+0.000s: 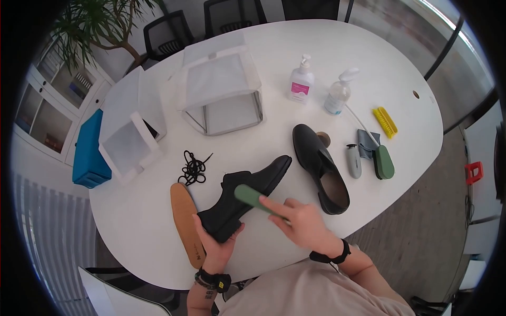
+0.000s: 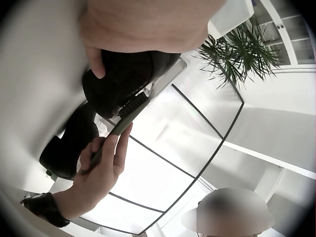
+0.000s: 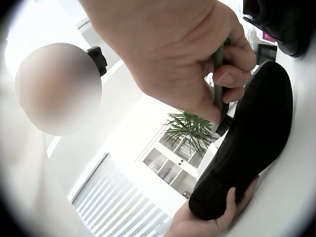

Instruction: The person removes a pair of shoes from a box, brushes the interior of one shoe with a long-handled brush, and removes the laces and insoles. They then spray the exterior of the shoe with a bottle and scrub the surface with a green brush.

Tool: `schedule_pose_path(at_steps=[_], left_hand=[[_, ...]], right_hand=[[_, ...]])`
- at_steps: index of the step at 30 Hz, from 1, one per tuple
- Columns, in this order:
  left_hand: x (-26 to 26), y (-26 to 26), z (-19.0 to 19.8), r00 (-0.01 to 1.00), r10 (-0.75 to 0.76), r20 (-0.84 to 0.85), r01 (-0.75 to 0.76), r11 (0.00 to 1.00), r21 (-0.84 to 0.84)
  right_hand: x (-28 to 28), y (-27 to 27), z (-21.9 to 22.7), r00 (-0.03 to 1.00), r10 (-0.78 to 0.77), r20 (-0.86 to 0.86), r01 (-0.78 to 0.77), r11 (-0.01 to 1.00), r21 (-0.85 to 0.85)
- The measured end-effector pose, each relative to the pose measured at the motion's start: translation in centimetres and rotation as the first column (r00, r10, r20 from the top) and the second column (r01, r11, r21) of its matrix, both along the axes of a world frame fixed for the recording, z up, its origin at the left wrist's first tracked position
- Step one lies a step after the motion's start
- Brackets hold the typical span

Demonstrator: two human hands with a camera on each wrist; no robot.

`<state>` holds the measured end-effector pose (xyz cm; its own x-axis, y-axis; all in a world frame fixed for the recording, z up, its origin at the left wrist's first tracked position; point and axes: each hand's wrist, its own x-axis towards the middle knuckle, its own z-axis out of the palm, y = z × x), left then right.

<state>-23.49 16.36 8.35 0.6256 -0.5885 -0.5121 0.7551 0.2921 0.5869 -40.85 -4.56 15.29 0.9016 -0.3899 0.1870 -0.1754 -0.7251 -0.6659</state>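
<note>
A black leather shoe, tilted on its side over the table, has its heel gripped by my left hand, thumb on one side and fingers on the other. My right hand holds a green-handled shoe brush across the shoe's middle. In the left wrist view the brush's dark bristles face the shoe, right at its upper. The right wrist view shows the shoe's sole. Left of the shoe lie a tan insole and a heap of black laces.
The second black shoe stands to the right. Beyond it are a grey tube-like bottle, a green long-handled brush, a grey cloth and a yellow brush. Behind stand a pump bottle, a spray bottle and a white mesh box.
</note>
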Motion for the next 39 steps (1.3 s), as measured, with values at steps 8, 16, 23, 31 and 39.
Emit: schedule_pose_path(at_steps=[8, 16, 23, 31, 39], left_hand=[[-0.6, -0.7, 1.3, 0.999, 0.047, -0.018, -0.047, 0.999, 0.018], [-0.7, -0.7, 1.0, 0.999, 0.048, 0.001, -0.048, 0.999, 0.01], [-0.8, -1.0, 1.0, 0.998, 0.065, 0.021, -0.065, 0.998, -0.008], [-0.7, -0.7, 0.5, 0.999, 0.047, 0.022, -0.046, 0.999, -0.03], [-0.9, -0.9, 1.3, 0.998, 0.066, 0.015, -0.066, 0.998, 0.014]], right_hand=[[0.1, -1.4, 0.6, 0.995, -0.098, 0.0, 0.098, 0.995, -0.013], [-0.6, -0.6, 0.2, 1.0, 0.024, 0.017, -0.025, 0.999, 0.036], [-0.7, 0.2, 0.6, 0.999, 0.015, 0.031, -0.019, 0.992, 0.126], [-0.9, -1.4, 0.4, 0.992, -0.121, 0.021, 0.118, 0.989, 0.094], [-1.1, -1.9, 0.1, 0.993, -0.116, 0.013, 0.115, 0.992, 0.043]])
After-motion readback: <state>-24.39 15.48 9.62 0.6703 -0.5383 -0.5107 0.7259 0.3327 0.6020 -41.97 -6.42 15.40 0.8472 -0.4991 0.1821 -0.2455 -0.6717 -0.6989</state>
